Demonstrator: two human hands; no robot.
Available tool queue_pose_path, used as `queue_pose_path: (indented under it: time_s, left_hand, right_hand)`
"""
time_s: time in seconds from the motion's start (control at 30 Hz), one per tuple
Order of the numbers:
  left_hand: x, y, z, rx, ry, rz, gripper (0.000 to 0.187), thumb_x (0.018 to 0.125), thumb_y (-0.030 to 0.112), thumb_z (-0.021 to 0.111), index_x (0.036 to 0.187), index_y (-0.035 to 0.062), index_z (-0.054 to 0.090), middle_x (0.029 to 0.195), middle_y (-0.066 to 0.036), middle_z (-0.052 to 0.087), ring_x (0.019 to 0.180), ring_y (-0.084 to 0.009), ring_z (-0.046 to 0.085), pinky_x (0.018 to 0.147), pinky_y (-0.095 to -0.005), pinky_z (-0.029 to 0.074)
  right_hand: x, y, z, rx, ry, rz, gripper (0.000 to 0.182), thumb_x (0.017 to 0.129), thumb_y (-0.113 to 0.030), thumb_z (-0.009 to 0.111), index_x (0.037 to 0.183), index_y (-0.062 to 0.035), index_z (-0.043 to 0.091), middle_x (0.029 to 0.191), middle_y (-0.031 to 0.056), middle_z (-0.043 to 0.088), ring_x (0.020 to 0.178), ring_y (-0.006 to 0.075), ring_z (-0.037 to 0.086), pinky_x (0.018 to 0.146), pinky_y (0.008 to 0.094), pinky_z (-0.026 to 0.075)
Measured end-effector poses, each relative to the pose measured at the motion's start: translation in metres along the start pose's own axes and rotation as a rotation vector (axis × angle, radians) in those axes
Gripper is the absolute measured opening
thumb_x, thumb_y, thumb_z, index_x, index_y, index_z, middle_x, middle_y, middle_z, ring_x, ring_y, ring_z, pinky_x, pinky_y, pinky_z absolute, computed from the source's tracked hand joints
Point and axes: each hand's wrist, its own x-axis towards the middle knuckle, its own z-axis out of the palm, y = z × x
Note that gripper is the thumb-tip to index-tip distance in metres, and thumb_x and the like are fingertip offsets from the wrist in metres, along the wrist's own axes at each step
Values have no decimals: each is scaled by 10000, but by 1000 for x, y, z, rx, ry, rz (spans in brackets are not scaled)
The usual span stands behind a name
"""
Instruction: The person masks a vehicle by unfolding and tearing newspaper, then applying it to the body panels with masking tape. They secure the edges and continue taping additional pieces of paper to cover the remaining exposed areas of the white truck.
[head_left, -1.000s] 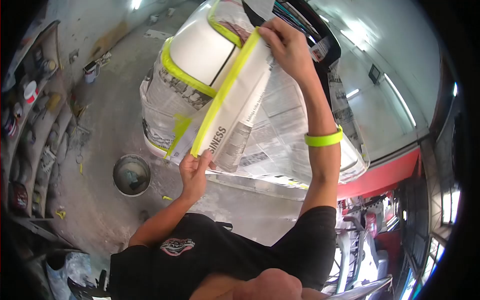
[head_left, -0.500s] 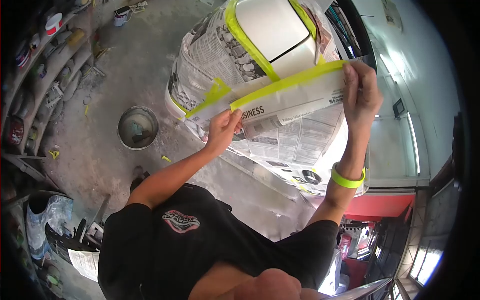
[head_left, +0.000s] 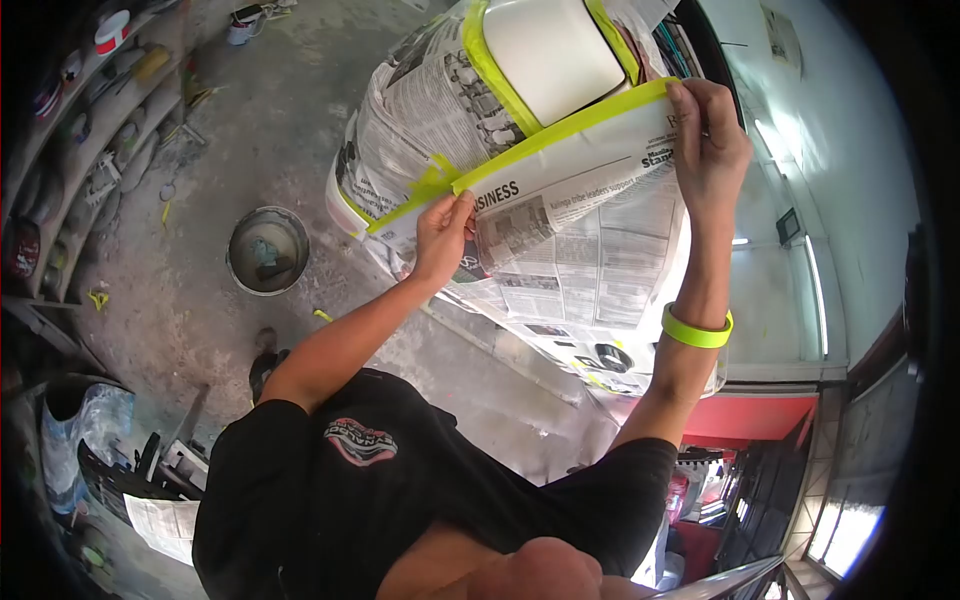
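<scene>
A newspaper sheet (head_left: 590,170) with yellow-green masking tape (head_left: 560,133) along its upper edge stretches between my hands. My left hand (head_left: 445,235) is closed in a pinch on the sheet's left end, beside the printed word "BUSINESS". Up at the right corner, my right hand (head_left: 712,150) pinches the taped edge between thumb and fingers. The strip lies across the lower end of a bare white panel (head_left: 550,60) on a vehicle body covered with newspaper (head_left: 425,125). Around my right forearm sits a yellow-green ring (head_left: 697,327), apparently a tape roll.
A metal bucket (head_left: 268,252) with grey residue stands on the concrete floor to the left. Shelves (head_left: 110,130) with cans and tools run along the far left. Loose body parts (head_left: 175,465) lie at lower left. A pale wall (head_left: 850,170) rises at right.
Both hands have moved up in the view with the newspaper, the right one also slightly left. The taped edge now covers more of the white panel's lower end, including much of its dark seam.
</scene>
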Motion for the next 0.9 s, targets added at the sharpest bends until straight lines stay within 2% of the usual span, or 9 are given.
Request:
queue_pose_path:
  time_s: [0.2, 0.5, 0.9]
  left_hand:
    - [-1, 4, 2, -5, 15, -15, 264, 1043, 271, 564, 939, 51, 667, 785, 24, 598, 689, -52, 545, 623, -213, 442]
    - [-12, -9, -8, 80, -69, -22, 297, 1040, 298, 570, 960, 34, 679, 718, 58, 545, 660, -31, 482, 584, -204, 392]
    - [4, 8, -2, -27, -17, -19, 260, 1037, 241, 580, 996, 6, 682, 793, 32, 623, 665, -41, 509, 600, -215, 411]
  right_hand:
    - [0, 5, 0, -23, 2, -14, 87, 926, -88, 714, 960, -53, 642, 764, 60, 663, 603, 125, 590, 601, 249, 493]
    - [-34, -15, -24, -44, 9, -51, 86, 916, -6, 703, 962, -24, 632, 828, 62, 699, 646, 107, 594, 644, 229, 497]
    - [-20, -13, -15, -19, 36, -58, 86, 920, -25, 710, 968, -26, 639, 817, 58, 701, 662, 84, 591, 645, 212, 490]
